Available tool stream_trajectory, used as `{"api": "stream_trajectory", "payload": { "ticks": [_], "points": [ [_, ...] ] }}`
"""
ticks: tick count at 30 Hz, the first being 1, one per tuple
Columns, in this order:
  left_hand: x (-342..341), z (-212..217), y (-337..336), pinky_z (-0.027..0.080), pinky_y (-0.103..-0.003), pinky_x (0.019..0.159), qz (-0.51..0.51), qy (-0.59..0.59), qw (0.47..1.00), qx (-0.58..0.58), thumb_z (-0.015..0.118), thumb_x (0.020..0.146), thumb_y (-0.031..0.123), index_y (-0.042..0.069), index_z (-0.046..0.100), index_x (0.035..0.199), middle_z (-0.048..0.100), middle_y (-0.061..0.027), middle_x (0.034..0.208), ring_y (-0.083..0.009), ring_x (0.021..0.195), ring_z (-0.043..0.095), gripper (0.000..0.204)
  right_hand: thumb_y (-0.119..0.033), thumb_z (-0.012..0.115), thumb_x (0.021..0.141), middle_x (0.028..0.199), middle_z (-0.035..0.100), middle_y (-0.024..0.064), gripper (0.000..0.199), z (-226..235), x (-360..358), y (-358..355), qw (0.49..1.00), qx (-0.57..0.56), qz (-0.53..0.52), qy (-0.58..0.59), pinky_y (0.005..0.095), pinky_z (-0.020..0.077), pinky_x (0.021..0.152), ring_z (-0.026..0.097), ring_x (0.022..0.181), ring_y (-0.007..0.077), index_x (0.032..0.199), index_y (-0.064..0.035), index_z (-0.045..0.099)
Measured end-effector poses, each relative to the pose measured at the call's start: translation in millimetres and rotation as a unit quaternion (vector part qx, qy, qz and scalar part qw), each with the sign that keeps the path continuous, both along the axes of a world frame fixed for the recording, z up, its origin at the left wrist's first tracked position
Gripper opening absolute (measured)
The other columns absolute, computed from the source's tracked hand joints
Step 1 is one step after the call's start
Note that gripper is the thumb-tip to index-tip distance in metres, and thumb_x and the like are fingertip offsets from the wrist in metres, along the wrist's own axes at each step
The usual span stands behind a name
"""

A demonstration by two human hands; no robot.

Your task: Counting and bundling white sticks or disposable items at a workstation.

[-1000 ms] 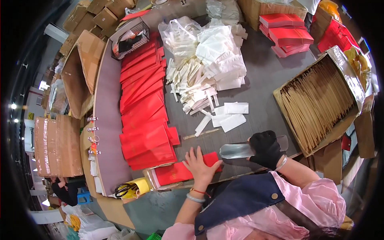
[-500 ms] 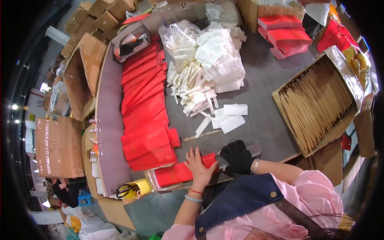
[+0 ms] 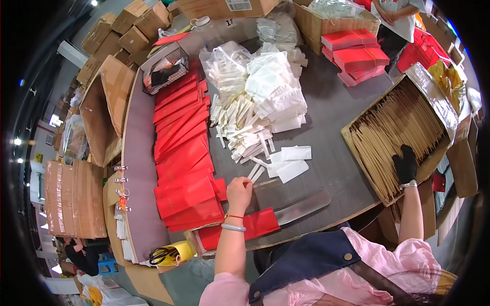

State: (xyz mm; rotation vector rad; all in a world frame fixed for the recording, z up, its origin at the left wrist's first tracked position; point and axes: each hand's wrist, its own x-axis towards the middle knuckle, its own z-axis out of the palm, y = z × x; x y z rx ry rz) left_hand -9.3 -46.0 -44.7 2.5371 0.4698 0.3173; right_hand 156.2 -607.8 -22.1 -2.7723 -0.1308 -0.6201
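My left hand is bare and reaches over the near table edge, fingertips on thin white sachets next to a row of overlapping red envelopes. A red envelope and a clear plastic sleeve lie just in front of me. My right hand wears a black glove and rests on the tan sticks packed in an open cardboard box at the right. Whether the gloved fingers hold any sticks cannot be seen.
A heap of white packets and bags covers the table's middle. Stacked red boxes sit at the far right, where another person stands. A wire basket, cardboard cartons and yellow-handled scissors line the left side.
My right hand left the clear sleeve near me and swung right to the box of tan sticks. My left hand moved up from the red envelope to the white sachets.
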Motion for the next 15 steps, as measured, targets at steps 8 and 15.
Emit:
{"api": "stream_trajectory", "payload": {
  "ticks": [8,15],
  "points": [
    [2.2,12.3,-1.2,0.050,-0.044,0.069,-0.023,0.040,0.999,0.008,0.072,0.079,0.017,0.007,0.068,0.078,0.063,-0.0132,0.080,-0.0340,0.077,0.063,0.011,-0.014,0.060,0.080,0.100,0.060,0.0197,0.025,-6.6,12.4,-7.2,0.987,-0.111,-0.009,0.119,0.0460,0.0454,0.087,0.057,0.099,0.0380,0.102,-0.0016,0.061],
    [-1.7,13.2,-6.6,0.049,-0.046,0.066,-0.069,-0.015,0.996,0.058,0.066,0.083,0.009,0.004,0.056,0.086,0.061,-0.0145,0.081,-0.0366,0.078,0.061,0.011,-0.015,0.056,0.089,0.105,0.061,0.0212,0.026,-31.4,12.7,-16.9,0.998,-0.048,-0.017,0.038,0.0440,0.0453,0.090,0.056,0.103,0.0400,0.109,0.0014,0.059]
  ]
}}
